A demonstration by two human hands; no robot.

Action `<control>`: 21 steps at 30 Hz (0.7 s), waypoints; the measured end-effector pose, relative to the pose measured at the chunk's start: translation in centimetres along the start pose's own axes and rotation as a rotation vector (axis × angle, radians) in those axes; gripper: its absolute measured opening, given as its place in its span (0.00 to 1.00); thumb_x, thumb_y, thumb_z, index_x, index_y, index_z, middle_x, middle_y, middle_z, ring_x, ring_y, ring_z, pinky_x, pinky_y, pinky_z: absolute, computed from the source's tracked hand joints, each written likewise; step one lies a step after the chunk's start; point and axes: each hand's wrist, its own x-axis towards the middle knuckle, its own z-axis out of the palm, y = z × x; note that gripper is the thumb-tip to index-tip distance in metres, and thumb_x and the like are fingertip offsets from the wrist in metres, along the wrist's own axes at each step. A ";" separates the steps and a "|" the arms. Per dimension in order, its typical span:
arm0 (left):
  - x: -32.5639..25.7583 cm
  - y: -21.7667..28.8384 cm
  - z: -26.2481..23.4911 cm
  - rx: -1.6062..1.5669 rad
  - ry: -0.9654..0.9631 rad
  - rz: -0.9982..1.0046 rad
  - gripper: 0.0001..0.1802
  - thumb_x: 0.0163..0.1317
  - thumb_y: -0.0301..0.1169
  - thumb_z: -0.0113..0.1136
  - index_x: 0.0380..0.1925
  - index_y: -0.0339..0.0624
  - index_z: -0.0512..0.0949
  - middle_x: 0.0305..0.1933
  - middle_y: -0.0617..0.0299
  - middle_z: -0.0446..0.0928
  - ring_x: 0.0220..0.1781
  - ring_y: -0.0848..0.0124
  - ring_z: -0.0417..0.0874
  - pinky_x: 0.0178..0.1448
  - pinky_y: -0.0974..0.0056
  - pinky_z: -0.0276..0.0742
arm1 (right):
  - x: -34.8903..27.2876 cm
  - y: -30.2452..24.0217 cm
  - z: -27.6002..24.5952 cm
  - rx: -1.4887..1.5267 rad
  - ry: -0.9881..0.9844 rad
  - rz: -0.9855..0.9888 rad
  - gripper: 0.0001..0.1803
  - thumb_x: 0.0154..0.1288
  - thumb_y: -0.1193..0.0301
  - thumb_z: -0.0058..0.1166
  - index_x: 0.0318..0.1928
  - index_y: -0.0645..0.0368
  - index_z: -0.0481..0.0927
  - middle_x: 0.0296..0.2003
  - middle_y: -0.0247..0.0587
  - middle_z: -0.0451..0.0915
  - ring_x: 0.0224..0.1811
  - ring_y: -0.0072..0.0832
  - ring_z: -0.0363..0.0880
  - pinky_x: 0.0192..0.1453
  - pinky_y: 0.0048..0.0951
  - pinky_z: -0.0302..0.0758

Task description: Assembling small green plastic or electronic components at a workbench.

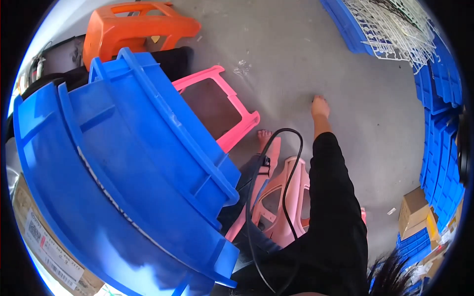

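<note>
My right hand (pixel 320 106) reaches far forward on a black-sleeved arm (pixel 332 187), its fingertips down on the grey concrete floor (pixel 296 59). A tiny dark speck lies at the fingertips; whether the fingers grip it is too small to tell. My left hand is out of sight, perhaps behind the stacked large blue plastic bins (pixel 123 167) that fill the left of the view, close to the camera. A bare foot (pixel 264 134) rests beside a pale pink stool (pixel 281 202) below me. A black cable (pixel 291 163) loops over my lap.
A bright pink stool (pixel 232 106) and an orange stool (pixel 133 27) stand behind the bins. White wire racks (pixel 395 27) lie on blue crates (pixel 439 148) along the right side. Cardboard boxes (pixel 414 209) sit at the lower right, another labelled one (pixel 44 246) at the lower left.
</note>
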 end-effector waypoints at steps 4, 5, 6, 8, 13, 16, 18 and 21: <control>-11.3 -4.8 -12.4 0.166 0.100 0.015 0.14 0.53 0.23 0.63 0.41 0.38 0.77 0.37 0.56 0.81 0.33 0.67 0.80 0.37 0.68 0.75 | -26.1 0.0 3.1 0.054 -0.198 0.030 0.11 0.66 0.73 0.43 0.47 0.57 0.72 0.42 0.49 0.79 0.43 0.48 0.82 0.46 0.47 0.79; -11.4 -4.6 -12.4 0.171 0.112 0.049 0.13 0.52 0.23 0.63 0.40 0.38 0.77 0.37 0.56 0.81 0.33 0.67 0.80 0.36 0.68 0.75 | -28.9 0.9 1.9 0.216 -0.158 0.037 0.14 0.66 0.72 0.43 0.52 0.55 0.69 0.43 0.49 0.79 0.44 0.52 0.81 0.45 0.49 0.78; -11.6 -4.8 -12.3 0.181 0.136 0.075 0.13 0.51 0.23 0.63 0.39 0.38 0.77 0.37 0.56 0.81 0.32 0.66 0.80 0.35 0.68 0.75 | -32.9 0.4 0.1 0.314 -0.091 0.020 0.13 0.66 0.73 0.44 0.50 0.55 0.72 0.43 0.49 0.79 0.40 0.52 0.81 0.44 0.48 0.78; -13.0 -4.5 -12.7 0.213 0.195 0.093 0.13 0.50 0.24 0.64 0.38 0.38 0.78 0.36 0.55 0.82 0.31 0.66 0.80 0.34 0.67 0.75 | -41.0 -0.8 -2.4 0.450 0.038 -0.142 0.10 0.64 0.73 0.48 0.46 0.56 0.76 0.39 0.47 0.80 0.36 0.46 0.80 0.40 0.42 0.77; -17.9 -1.7 -14.5 0.041 0.347 0.267 0.16 0.43 0.18 0.66 0.36 0.39 0.80 0.34 0.59 0.82 0.30 0.69 0.80 0.36 0.69 0.76 | -59.5 -7.8 -17.7 0.925 0.130 -0.528 0.08 0.58 0.79 0.57 0.40 0.62 0.79 0.33 0.42 0.81 0.28 0.31 0.77 0.32 0.29 0.74; -21.3 -2.3 -18.1 -0.094 0.374 0.352 0.17 0.41 0.15 0.66 0.35 0.39 0.80 0.35 0.59 0.82 0.33 0.68 0.81 0.39 0.68 0.77 | -70.1 -12.0 -26.9 0.896 0.084 -0.936 0.10 0.56 0.81 0.60 0.40 0.63 0.78 0.36 0.44 0.83 0.30 0.34 0.81 0.34 0.31 0.77; -23.2 -3.3 -20.9 -0.153 0.456 0.458 0.17 0.41 0.14 0.65 0.35 0.38 0.81 0.35 0.59 0.82 0.34 0.67 0.81 0.41 0.68 0.77 | -76.0 -16.2 -30.9 1.028 0.076 -1.200 0.13 0.53 0.84 0.62 0.41 0.64 0.80 0.35 0.45 0.84 0.29 0.34 0.82 0.33 0.27 0.79; -28.1 -6.6 -27.5 -0.253 0.565 0.541 0.16 0.41 0.12 0.65 0.34 0.37 0.83 0.37 0.58 0.81 0.37 0.65 0.81 0.43 0.67 0.77 | -87.4 -23.2 -37.5 1.173 -0.335 -1.283 0.14 0.57 0.86 0.58 0.45 0.66 0.78 0.35 0.46 0.83 0.25 0.27 0.78 0.34 0.23 0.77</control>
